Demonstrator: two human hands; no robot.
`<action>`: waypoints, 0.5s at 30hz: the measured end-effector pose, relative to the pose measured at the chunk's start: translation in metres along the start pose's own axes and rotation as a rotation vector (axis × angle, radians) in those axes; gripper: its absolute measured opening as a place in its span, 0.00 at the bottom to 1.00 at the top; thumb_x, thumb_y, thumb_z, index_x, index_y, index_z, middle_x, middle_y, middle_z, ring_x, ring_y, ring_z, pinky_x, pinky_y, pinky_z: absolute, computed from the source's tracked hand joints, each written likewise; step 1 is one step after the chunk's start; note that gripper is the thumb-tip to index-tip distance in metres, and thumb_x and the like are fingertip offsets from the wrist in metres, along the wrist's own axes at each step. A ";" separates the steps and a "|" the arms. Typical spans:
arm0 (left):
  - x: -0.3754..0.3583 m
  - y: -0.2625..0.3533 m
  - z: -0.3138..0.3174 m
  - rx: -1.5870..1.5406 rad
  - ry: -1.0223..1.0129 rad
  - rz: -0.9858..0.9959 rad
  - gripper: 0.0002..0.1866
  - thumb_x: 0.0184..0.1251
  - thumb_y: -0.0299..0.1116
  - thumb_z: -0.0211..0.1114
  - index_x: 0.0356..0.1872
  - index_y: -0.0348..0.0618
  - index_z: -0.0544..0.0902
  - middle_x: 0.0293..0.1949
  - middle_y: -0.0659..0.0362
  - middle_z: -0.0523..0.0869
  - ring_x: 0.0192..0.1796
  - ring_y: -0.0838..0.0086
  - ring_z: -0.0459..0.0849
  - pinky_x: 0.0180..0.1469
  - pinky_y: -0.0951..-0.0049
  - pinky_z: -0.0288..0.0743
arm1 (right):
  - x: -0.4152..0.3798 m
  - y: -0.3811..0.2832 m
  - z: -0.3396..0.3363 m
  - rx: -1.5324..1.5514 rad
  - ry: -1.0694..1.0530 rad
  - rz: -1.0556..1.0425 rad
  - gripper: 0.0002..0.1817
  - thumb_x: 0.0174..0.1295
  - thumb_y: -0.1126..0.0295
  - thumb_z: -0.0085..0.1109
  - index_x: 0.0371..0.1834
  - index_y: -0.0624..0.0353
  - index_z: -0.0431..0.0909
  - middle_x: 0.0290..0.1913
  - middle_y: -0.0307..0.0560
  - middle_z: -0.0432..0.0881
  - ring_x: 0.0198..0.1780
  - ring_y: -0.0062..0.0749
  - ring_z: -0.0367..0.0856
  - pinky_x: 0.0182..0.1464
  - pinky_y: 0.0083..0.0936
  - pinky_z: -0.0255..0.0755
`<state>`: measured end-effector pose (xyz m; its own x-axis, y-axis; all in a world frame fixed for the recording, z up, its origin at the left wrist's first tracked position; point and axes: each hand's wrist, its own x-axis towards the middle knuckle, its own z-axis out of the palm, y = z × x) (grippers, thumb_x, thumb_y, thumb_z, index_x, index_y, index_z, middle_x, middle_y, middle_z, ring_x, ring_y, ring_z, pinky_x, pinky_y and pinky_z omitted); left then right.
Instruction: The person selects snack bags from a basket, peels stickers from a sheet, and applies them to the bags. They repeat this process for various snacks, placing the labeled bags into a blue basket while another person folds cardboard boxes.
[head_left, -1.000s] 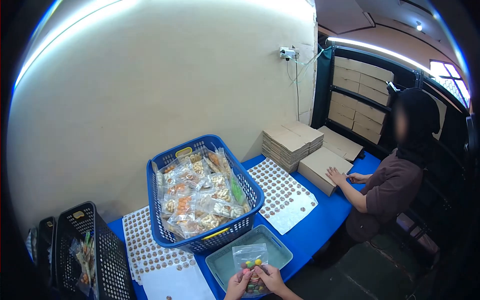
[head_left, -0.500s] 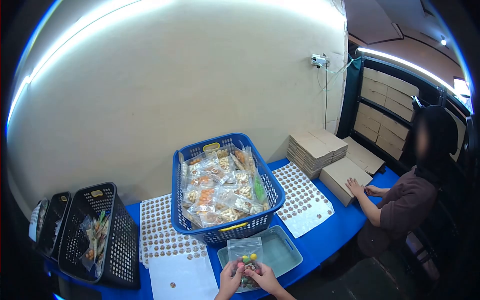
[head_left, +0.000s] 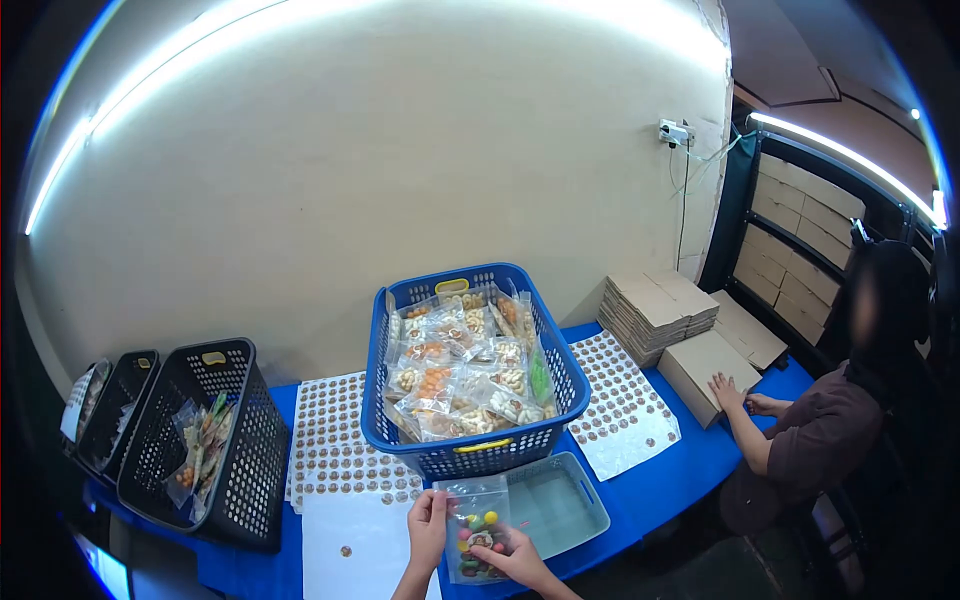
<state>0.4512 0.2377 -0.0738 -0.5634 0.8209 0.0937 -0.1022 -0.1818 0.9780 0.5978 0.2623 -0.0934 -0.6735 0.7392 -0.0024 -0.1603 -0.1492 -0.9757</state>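
A clear zip bag (head_left: 472, 505) of colourful round sweets, with a round brown sticker on its front, hangs upright between my hands over the left part of a grey-green tray (head_left: 590, 500). The fingers of my left hand (head_left: 428, 520) pinch the bag's upper left edge. Lower down, my right hand (head_left: 512, 555) grips the bag's right side, its thumb and fingers by the sticker. Just behind stands a blue basket (head_left: 470, 462) filled with small clear bags of snacks.
Sticker sheets (head_left: 340, 425) lie left of the blue basket, and another sheet (head_left: 622, 400) lies right. Black baskets (head_left: 250, 450) stand at the left. Flat cardboard (head_left: 655, 315) is stacked at the right, where a co-worker (head_left: 830, 420) touches a brown box (head_left: 700, 370).
My left hand has moved from the sticker area up to the bag's upper left edge. My right hand stays low on the bag. The view has shifted slightly.
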 end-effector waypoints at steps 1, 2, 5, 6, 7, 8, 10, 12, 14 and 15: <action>0.001 0.001 0.002 -0.010 0.061 0.022 0.13 0.66 0.37 0.49 0.29 0.38 0.75 0.25 0.62 0.77 0.29 0.83 0.74 0.34 0.83 0.68 | 0.000 0.005 0.003 -0.025 -0.008 -0.001 0.20 0.54 0.69 0.58 0.49 0.63 0.69 0.36 0.38 0.77 0.34 0.13 0.74 0.38 0.13 0.69; 0.000 0.003 0.002 0.003 0.089 0.044 0.13 0.66 0.37 0.50 0.28 0.38 0.76 0.25 0.62 0.78 0.28 0.83 0.74 0.33 0.83 0.68 | 0.001 0.001 0.006 -0.050 -0.016 -0.005 0.20 0.54 0.69 0.58 0.49 0.63 0.69 0.36 0.38 0.77 0.34 0.13 0.73 0.38 0.13 0.69; 0.000 0.005 -0.002 0.045 0.168 0.091 0.14 0.65 0.35 0.51 0.25 0.36 0.76 0.24 0.61 0.79 0.27 0.83 0.74 0.31 0.84 0.68 | -0.002 -0.016 0.008 -0.135 -0.076 0.046 0.22 0.56 0.67 0.56 0.53 0.63 0.65 0.37 0.38 0.77 0.36 0.13 0.73 0.39 0.13 0.68; -0.001 0.006 -0.004 0.044 0.185 0.091 0.14 0.65 0.35 0.51 0.25 0.36 0.76 0.24 0.61 0.78 0.27 0.83 0.74 0.31 0.84 0.68 | -0.002 -0.018 0.009 -0.088 -0.092 0.046 0.22 0.56 0.67 0.55 0.53 0.63 0.65 0.38 0.38 0.76 0.36 0.14 0.73 0.39 0.13 0.68; -0.002 0.009 -0.006 0.043 0.201 0.090 0.14 0.65 0.35 0.51 0.25 0.36 0.76 0.24 0.61 0.78 0.27 0.83 0.74 0.31 0.84 0.68 | -0.001 -0.018 0.007 -0.056 -0.161 0.083 0.25 0.57 0.66 0.55 0.55 0.63 0.61 0.42 0.41 0.75 0.41 0.16 0.72 0.42 0.16 0.67; -0.003 0.011 -0.007 0.042 0.218 0.088 0.14 0.65 0.35 0.51 0.25 0.36 0.76 0.23 0.61 0.78 0.27 0.83 0.74 0.30 0.84 0.68 | 0.001 -0.011 0.006 0.037 -0.182 0.049 0.25 0.56 0.66 0.55 0.55 0.63 0.61 0.43 0.42 0.74 0.43 0.17 0.71 0.43 0.17 0.67; 0.002 0.016 -0.013 0.054 0.215 0.144 0.14 0.65 0.36 0.50 0.25 0.37 0.75 0.21 0.63 0.76 0.25 0.83 0.72 0.29 0.83 0.67 | 0.008 0.009 0.002 0.221 -0.225 -0.018 0.26 0.56 0.65 0.56 0.56 0.63 0.60 0.46 0.45 0.72 0.46 0.19 0.70 0.46 0.19 0.66; 0.004 0.024 -0.027 0.103 0.138 0.157 0.14 0.65 0.36 0.50 0.24 0.38 0.75 0.21 0.63 0.76 0.25 0.83 0.72 0.29 0.84 0.66 | 0.009 -0.005 -0.014 -0.060 -0.184 -0.016 0.28 0.54 0.64 0.58 0.56 0.60 0.60 0.48 0.46 0.71 0.49 0.25 0.70 0.48 0.23 0.66; 0.000 0.025 -0.032 0.299 0.008 0.184 0.10 0.62 0.32 0.53 0.25 0.37 0.76 0.21 0.61 0.77 0.25 0.79 0.74 0.29 0.81 0.67 | 0.016 -0.031 -0.019 -0.347 -0.078 -0.185 0.27 0.53 0.66 0.60 0.55 0.60 0.62 0.47 0.45 0.71 0.49 0.26 0.71 0.48 0.24 0.66; -0.005 0.030 -0.031 0.441 -0.072 0.234 0.09 0.61 0.31 0.54 0.25 0.36 0.77 0.22 0.60 0.77 0.25 0.78 0.75 0.29 0.80 0.68 | 0.020 -0.041 -0.019 -0.512 -0.015 -0.286 0.23 0.49 0.64 0.62 0.49 0.59 0.69 0.44 0.43 0.73 0.46 0.27 0.73 0.45 0.23 0.68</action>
<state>0.4252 0.2116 -0.0506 -0.4704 0.8234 0.3173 0.3847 -0.1323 0.9135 0.6049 0.2960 -0.0576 -0.6656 0.6932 0.2765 0.0290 0.3943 -0.9185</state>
